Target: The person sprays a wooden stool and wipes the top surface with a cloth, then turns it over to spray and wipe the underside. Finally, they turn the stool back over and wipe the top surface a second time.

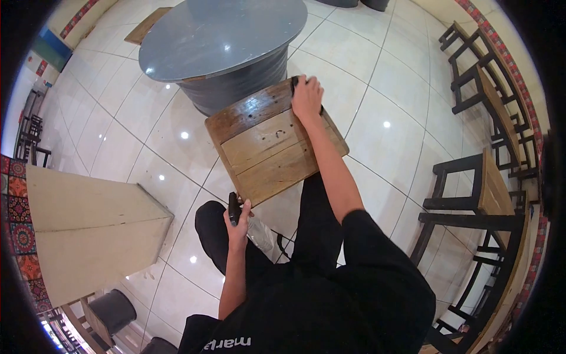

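A wooden chair or stool [268, 150] with a plank seat and a darker, glossy board along its far side stands in front of my knees. My right hand [307, 100] rests at its far right corner, fingers curled over a dark thing that shows on both sides of the hand. What that dark thing is, I cannot make out. Near the seat's close left corner, my left hand [238, 223] is wrapped round a spray bottle [259, 233] with a black trigger head and a clear body. Part of the bottle is hidden by the hand.
Just beyond stands a round grey table [224, 38] on a drum-like base. A beige pillar [97, 227] rises at left. Dark-framed wooden chairs [495, 189] line the right wall. Dark round stools [112, 310] stand at lower left. White floor tiles [377, 141] reflect the lights.
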The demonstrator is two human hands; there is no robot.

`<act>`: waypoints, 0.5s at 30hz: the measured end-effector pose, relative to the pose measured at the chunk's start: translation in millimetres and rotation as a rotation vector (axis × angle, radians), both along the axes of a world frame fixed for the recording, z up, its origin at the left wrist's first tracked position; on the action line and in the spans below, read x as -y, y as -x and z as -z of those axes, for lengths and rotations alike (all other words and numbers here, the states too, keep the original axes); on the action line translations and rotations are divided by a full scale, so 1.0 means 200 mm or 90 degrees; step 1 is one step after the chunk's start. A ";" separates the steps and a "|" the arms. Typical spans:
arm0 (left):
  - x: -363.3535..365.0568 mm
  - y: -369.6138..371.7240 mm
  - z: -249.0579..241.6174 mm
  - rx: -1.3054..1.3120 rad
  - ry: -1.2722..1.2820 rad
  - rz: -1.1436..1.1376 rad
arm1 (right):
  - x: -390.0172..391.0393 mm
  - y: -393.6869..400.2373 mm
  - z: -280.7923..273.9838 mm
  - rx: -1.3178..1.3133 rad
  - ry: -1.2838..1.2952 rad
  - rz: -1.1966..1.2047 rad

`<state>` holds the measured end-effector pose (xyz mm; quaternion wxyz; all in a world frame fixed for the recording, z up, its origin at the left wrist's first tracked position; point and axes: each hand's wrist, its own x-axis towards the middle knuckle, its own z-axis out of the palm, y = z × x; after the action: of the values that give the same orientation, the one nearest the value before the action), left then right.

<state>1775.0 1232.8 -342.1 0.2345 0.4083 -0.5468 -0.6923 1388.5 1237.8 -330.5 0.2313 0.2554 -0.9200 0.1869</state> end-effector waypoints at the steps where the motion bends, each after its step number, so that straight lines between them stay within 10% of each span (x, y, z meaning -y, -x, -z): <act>1: 0.01 0.00 0.02 -0.008 -0.002 -0.005 | 0.05 0.09 0.01 -0.022 -0.005 0.012; 15: 0.00 0.01 -0.02 -0.022 0.018 -0.012 | -0.71 -0.43 -0.08 0.107 -0.067 -0.057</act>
<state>1773.0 1231.9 -338.8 0.2561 0.3981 -0.5482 -0.6894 1473.7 1380.1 -315.2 0.1312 0.2919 -0.9322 0.1689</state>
